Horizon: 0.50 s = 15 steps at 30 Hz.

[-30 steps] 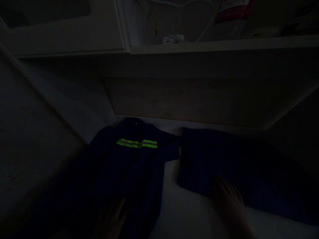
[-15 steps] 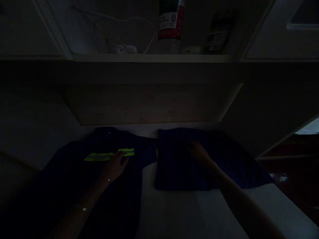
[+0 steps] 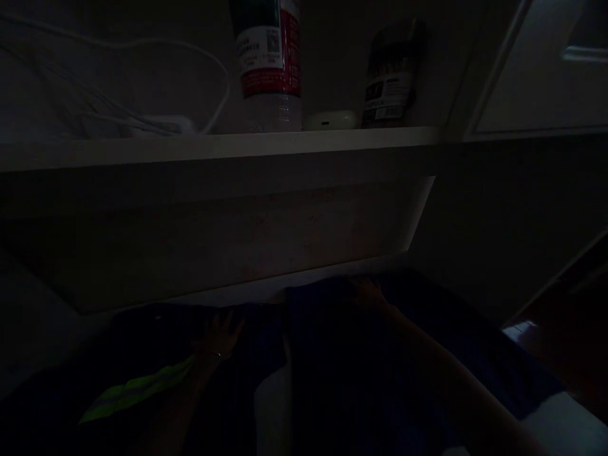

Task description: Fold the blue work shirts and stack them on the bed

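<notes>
The scene is very dark. A dark blue garment point(image 3: 156, 354) with a yellow-green reflective stripe point(image 3: 137, 389) lies at the lower left. My left hand point(image 3: 221, 332) rests flat on its upper part with fingers spread, open. A second dark blue folded cloth point(image 3: 332, 354) lies to the right. My right hand point(image 3: 368, 291) reaches to this cloth's far edge near the back panel; its fingers are too dark to read. Both cloths lie on a white surface point(image 3: 268, 405).
A wooden back panel point(image 3: 266, 234) rises behind the cloths. Above it a shelf point(image 3: 213, 147) holds a plastic bottle with a red label point(image 3: 268, 63), a dark can point(image 3: 392, 76), a small white case point(image 3: 330, 119) and white cables point(image 3: 142, 117).
Both hands have reached farther toward the back panel. The view has shifted so the shelf looks closer and the cloths sit lower in the frame.
</notes>
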Each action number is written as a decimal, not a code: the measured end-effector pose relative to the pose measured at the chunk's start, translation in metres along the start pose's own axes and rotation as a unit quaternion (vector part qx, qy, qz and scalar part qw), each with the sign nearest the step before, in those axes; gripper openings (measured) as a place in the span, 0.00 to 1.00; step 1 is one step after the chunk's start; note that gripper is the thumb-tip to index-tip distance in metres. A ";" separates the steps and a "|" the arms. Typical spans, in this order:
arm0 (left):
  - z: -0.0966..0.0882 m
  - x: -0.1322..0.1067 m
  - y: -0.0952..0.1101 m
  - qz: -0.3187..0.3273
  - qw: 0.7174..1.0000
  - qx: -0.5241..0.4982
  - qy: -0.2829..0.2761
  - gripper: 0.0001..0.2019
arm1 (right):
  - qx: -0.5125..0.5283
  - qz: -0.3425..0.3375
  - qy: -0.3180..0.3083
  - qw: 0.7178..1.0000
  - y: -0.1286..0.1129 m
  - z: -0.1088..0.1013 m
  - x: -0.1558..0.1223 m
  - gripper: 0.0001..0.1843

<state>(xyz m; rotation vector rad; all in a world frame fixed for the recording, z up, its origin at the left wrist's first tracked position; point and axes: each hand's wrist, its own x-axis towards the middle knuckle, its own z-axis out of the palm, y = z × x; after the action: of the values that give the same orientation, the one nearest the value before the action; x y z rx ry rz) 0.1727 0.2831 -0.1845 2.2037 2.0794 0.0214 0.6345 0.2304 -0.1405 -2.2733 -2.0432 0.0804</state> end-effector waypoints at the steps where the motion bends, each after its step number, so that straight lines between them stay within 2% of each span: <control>1: -0.002 0.000 0.000 -0.002 1.000 0.003 0.006 0.28 | -0.003 -0.006 0.006 1.000 -0.002 -0.002 0.000 0.35; 3: -0.010 -0.007 0.006 -0.016 0.999 0.013 0.037 0.27 | -0.005 -0.024 0.012 1.000 -0.005 -0.007 -0.004 0.21; 4: -0.015 -0.013 0.013 -0.018 0.998 0.017 0.063 0.26 | -0.003 -0.033 0.010 0.999 -0.006 -0.009 -0.008 0.18; 6: -0.025 -0.030 0.035 0.019 0.994 -0.010 0.111 0.23 | 0.003 -0.046 0.003 0.999 -0.005 -0.012 -0.019 0.17; 7: -0.030 -0.039 0.050 0.046 0.991 -0.050 0.117 0.22 | 0.006 -0.051 -0.004 0.999 -0.003 -0.014 -0.025 0.17; 9: -0.035 -0.055 0.086 0.085 0.980 -0.153 0.091 0.21 | 0.012 -0.059 -0.024 0.998 0.000 -0.016 -0.035 0.18; 11: -0.033 -0.068 0.123 0.085 0.970 -0.224 0.047 0.23 | 0.014 -0.061 -0.048 0.997 0.003 -0.017 -0.045 0.19; 13: -0.025 -0.074 0.153 0.078 0.967 -0.240 0.018 0.23 | 0.012 -0.056 -0.068 0.996 0.003 -0.019 -0.056 0.20; 15: -0.016 -0.076 0.172 0.070 0.967 -0.246 -0.002 0.18 | 0.009 -0.055 -0.081 0.995 0.000 -0.022 -0.071 0.19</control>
<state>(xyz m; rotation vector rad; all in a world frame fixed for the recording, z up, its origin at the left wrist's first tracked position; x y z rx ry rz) 0.3375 0.1986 -0.1480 2.0225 1.6735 0.4881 0.6288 0.1593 -0.1195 -2.2045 -2.2323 0.2847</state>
